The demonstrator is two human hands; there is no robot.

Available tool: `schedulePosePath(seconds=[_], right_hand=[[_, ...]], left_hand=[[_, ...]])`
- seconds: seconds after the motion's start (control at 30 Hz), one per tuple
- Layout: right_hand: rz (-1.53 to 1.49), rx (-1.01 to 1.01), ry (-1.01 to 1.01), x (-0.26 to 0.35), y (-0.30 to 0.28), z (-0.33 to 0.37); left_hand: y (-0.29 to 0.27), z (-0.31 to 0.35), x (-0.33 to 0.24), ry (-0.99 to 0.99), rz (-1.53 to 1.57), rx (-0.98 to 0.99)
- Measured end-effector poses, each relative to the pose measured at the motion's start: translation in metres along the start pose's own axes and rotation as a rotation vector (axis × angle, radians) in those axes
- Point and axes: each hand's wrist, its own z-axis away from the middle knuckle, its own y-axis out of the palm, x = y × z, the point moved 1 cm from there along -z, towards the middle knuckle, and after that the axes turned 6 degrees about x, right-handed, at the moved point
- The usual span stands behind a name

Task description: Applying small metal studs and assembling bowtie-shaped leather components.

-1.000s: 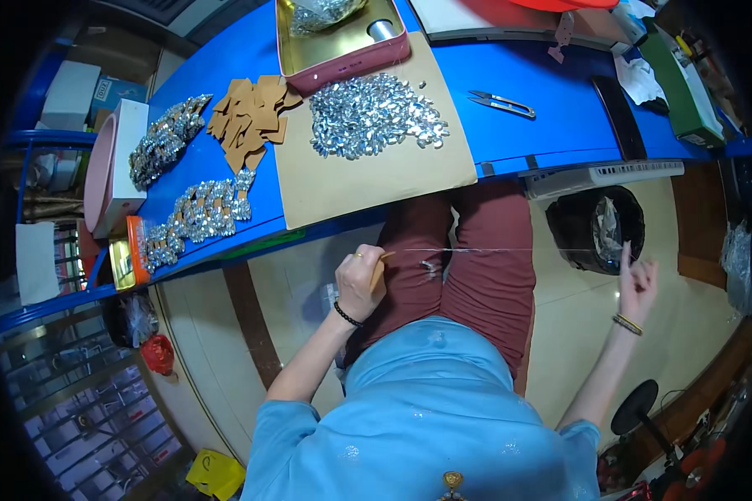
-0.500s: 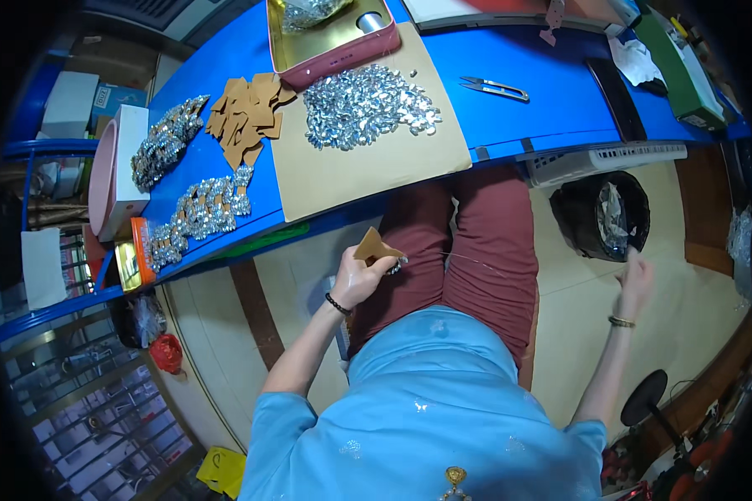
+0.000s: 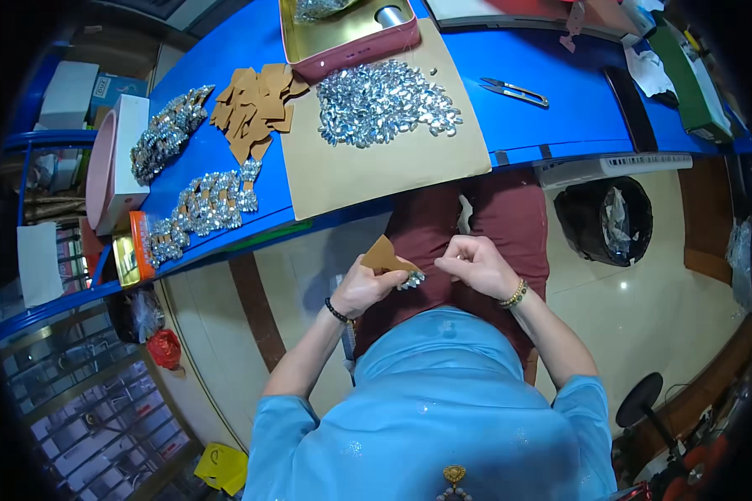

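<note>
My left hand (image 3: 361, 289) is closed around a brown card-like piece (image 3: 379, 254), held above my lap. Silver faceted stones (image 3: 414, 280) are fixed along its lower right edge, just past my thumb. Beside them, my right hand (image 3: 481, 267) is closed in a pinch a little to the right. Whatever its fingertips hold is too small to make out. On the blue table ahead, many loose silver stones (image 3: 376, 104) lie on a tan board (image 3: 368, 184). To their left sits a heap of plain brown pieces (image 3: 255, 108).
Stone-covered pieces lie in a near cluster (image 3: 209, 204) and a far cluster (image 3: 171, 134) at the table's left. A pink tin (image 3: 355, 57) stands behind the stones. Thread snips (image 3: 514, 92) and a dark long case (image 3: 630, 108) lie right. A black-lined bin (image 3: 606, 221) stands on the floor.
My right hand has swung in from the far right to beside the left hand. The thread stretched across my lap earlier no longer shows. My left hand still grips the brown piece.
</note>
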Motion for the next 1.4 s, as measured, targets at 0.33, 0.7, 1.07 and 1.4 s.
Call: schedulePosePath(seconds=[0.33,0.7,1.07,1.4], right_hand=[[0.042,-0.212,-0.050,-0.009,0.004,0.007],[0.019,-0.214,-0.007,-0.004,0.003,0.019],[0.011,-0.229,-0.028,0.001,0.002,0.024],[-0.002,-0.359,-0.059,0.001,-0.003,0.024]], left_hand=[[0.002,-0.003,0.000,-0.123,0.386,0.173],[0.026,-0.009,0.007,-0.248,0.678,0.113],[0.034,-0.011,0.013,-0.198,0.755,0.190],[0.043,-0.010,0.011,-0.029,0.311,-0.045]])
